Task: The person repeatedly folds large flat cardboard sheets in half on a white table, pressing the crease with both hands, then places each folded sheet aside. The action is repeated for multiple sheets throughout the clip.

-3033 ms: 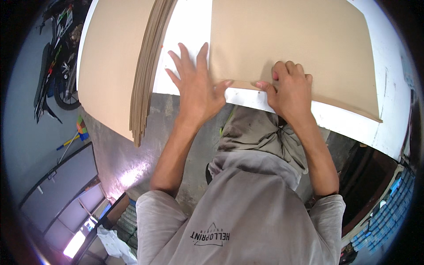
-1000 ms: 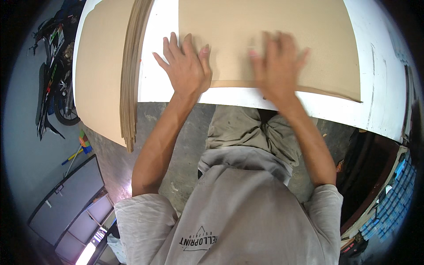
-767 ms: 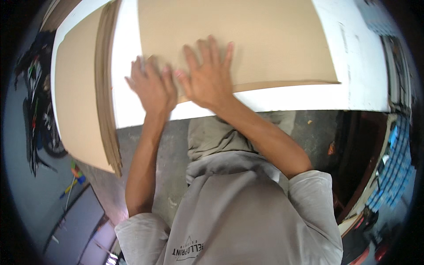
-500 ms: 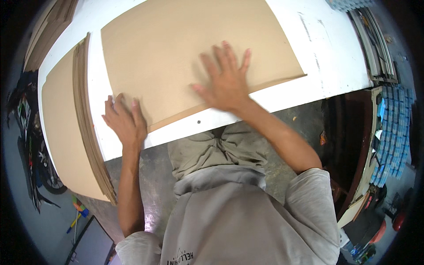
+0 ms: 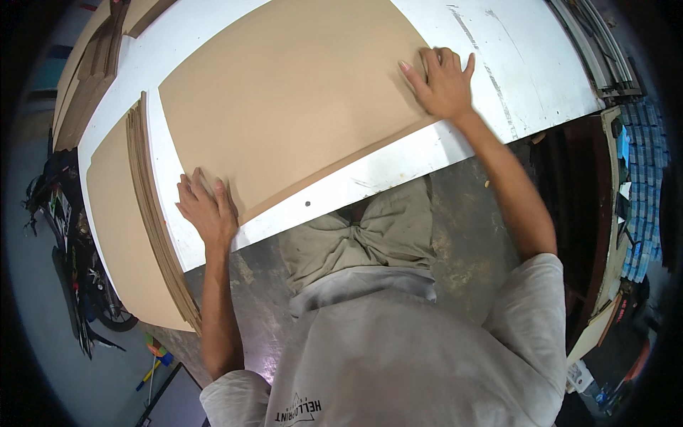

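A large brown cardboard sheet [image 5: 299, 99], seemingly a stack with a visible near edge, lies flat on the white table [image 5: 530, 78]. My left hand [image 5: 208, 208] rests at its near left corner, fingers spread, the thumb side against the cardboard. At the near right corner lies my right hand [image 5: 447, 84], its fingers apart, with the thumb over the sheet and the other fingers around its right edge. Neither hand grips anything that I can see.
Another stack of cardboard sheets [image 5: 135, 235] stands at the left, overhanging the table's near edge. More cardboard [image 5: 92, 71] is piled at the far left. Metal bars [image 5: 601, 46] lie at the right end. A dark cabinet [image 5: 569, 192] is below right, a motorbike [image 5: 78, 249] at left.
My right hand has slid rightward from the middle of the cardboard sheet to its near right corner. My left hand stays at the left corner. The whole view has shifted slightly.
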`<state>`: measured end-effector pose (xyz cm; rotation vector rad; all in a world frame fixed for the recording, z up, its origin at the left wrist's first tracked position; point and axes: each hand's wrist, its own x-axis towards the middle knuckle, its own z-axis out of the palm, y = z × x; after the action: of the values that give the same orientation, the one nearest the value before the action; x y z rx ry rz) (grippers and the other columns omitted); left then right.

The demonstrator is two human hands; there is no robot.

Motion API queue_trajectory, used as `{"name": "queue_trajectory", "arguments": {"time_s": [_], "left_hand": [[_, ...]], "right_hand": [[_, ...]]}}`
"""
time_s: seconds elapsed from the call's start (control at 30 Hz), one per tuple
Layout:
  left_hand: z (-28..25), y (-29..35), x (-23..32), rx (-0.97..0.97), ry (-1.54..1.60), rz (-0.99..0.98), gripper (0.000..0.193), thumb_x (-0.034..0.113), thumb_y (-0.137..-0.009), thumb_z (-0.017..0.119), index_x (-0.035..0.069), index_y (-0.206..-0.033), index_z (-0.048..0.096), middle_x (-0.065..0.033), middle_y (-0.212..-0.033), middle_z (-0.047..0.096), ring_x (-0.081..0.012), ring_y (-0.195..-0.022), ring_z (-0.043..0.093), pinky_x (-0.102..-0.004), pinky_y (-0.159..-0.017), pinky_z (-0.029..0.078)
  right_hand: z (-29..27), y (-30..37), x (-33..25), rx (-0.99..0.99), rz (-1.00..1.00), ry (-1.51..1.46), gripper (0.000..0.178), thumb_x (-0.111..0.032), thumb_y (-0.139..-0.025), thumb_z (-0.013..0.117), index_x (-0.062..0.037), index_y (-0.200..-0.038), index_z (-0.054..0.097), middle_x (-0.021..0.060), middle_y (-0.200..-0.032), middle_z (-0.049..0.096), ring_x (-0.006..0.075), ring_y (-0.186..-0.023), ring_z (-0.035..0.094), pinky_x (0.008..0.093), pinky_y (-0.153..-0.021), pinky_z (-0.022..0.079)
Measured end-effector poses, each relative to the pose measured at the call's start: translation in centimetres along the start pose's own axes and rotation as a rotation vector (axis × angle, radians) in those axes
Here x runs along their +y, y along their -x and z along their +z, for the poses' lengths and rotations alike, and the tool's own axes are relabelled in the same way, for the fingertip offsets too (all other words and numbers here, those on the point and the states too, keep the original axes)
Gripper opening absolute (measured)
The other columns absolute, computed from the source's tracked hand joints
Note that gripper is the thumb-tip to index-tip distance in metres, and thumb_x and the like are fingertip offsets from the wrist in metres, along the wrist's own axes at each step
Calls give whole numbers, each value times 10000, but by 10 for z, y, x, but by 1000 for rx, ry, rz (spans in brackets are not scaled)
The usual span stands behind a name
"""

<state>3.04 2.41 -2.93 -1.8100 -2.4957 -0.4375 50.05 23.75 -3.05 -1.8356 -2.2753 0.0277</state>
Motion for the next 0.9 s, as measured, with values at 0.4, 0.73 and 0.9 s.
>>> {"name": "queue_trajectory", "arguments": {"time_s": [0.4,0.73,0.9], "left_hand": [[-19,22,101,32,353,437,273,151,-931,765,28,-1174,740,-173,-1130,694,-382,-1095,626,-495,-988,466],[-8,81,121,181,385,545,306,-20,-806,851,76,-1091,794,-94,-1053,738,-291,-997,667,-415,-883,524],[-2,102,118,173,323,510,332,-14,-843,827,72,-1161,786,-134,-1175,715,-334,-1067,652,-466,-965,528]], "right_hand": [[-42,40,66,72,-66,-646,306,-153,-992,631,-43,-1258,734,180,-1212,712,343,-1198,639,408,-1037,509],[-26,166,23,434,-150,-409,326,-20,-899,741,-48,-1220,786,198,-1234,659,376,-1165,624,542,-1082,484],[-7,182,25,469,-120,-427,364,-69,-896,771,-56,-1260,776,193,-1260,646,368,-1206,619,607,-1157,418]]}}
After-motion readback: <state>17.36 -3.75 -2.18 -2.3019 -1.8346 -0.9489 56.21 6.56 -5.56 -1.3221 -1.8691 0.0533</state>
